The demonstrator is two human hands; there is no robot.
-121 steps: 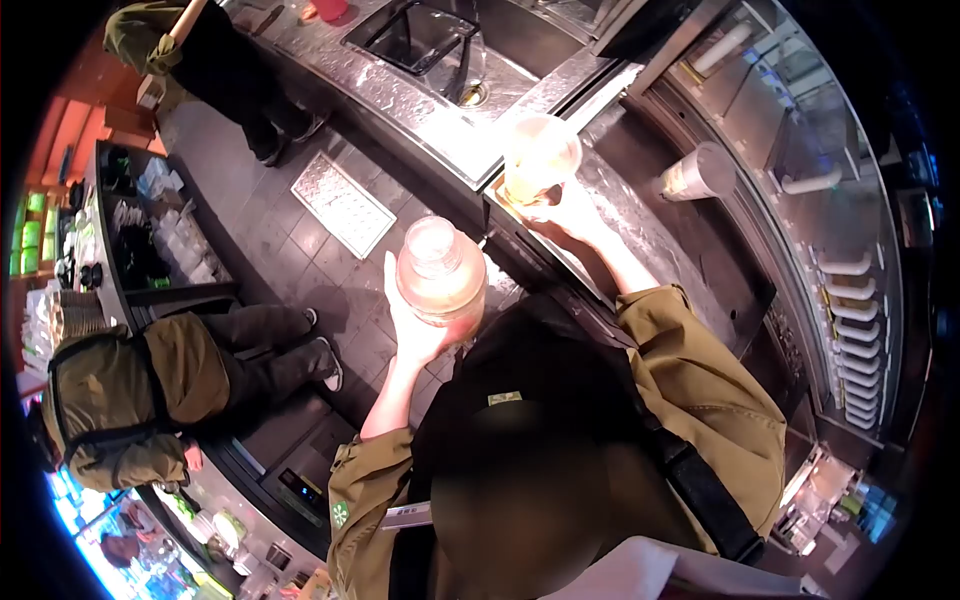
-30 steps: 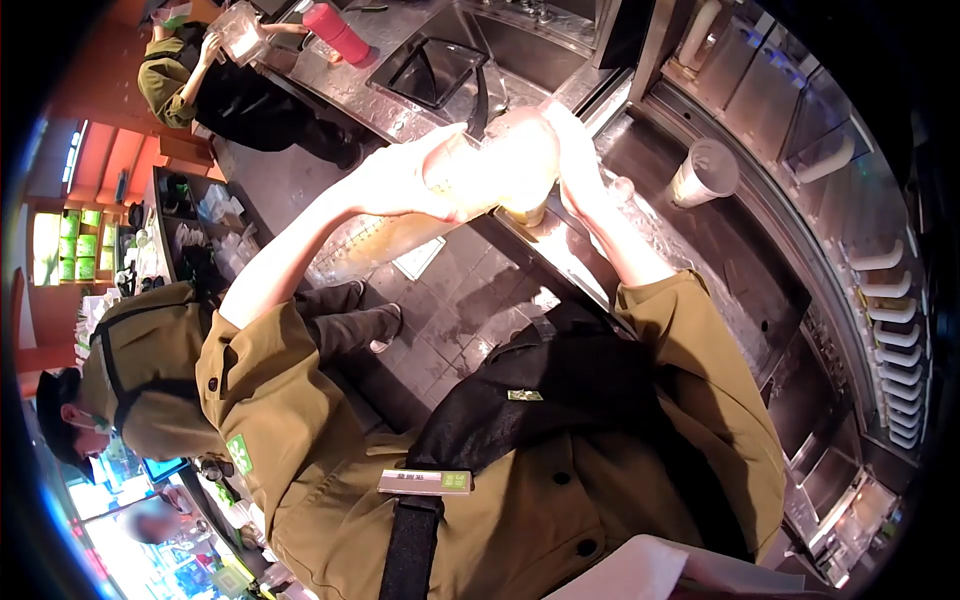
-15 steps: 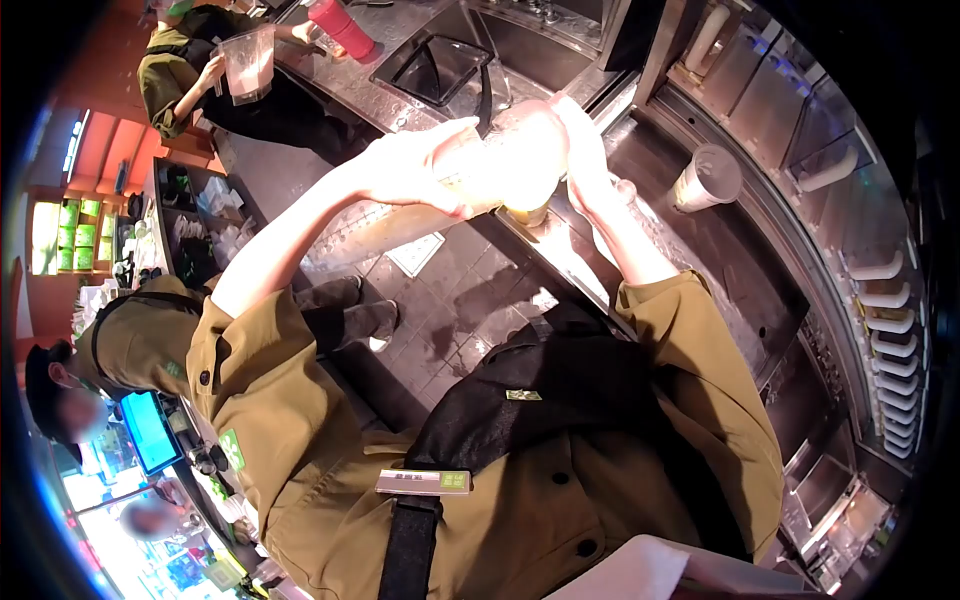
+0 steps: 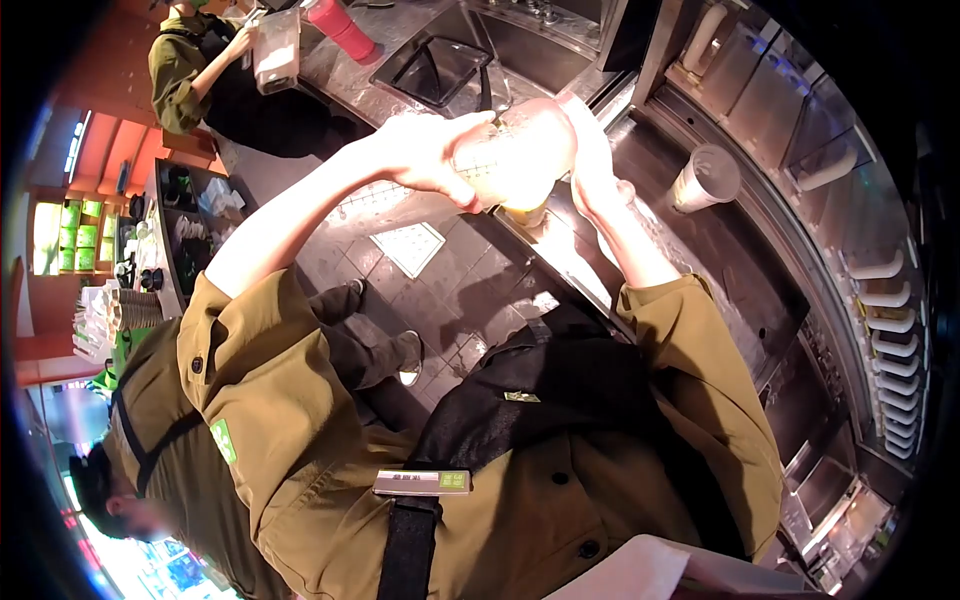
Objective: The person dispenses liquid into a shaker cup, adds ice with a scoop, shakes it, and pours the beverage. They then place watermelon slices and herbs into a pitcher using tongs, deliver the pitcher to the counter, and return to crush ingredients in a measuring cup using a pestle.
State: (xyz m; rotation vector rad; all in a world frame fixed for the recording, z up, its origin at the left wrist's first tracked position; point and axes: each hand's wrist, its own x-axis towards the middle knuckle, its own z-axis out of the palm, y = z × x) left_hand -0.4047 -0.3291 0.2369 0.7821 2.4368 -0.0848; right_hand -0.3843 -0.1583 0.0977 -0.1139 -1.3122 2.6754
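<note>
At upper centre, left hand [image 4: 425, 155] gripping tilted clear shaker [image 4: 385, 205] against glare-washed vessel [image 4: 535, 150]; right hand [image 4: 590, 165] cupping its right side, firmness unclear. Pouring apparently under way; glare hiding amount left.

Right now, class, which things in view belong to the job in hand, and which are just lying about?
In the job:
Clear marked container, in the left fingers
Glare-washed cup, in the right fingers

Apparently lying about:
Other cup, set apart
Pink bottle, near the top
Black container at the sink
</note>
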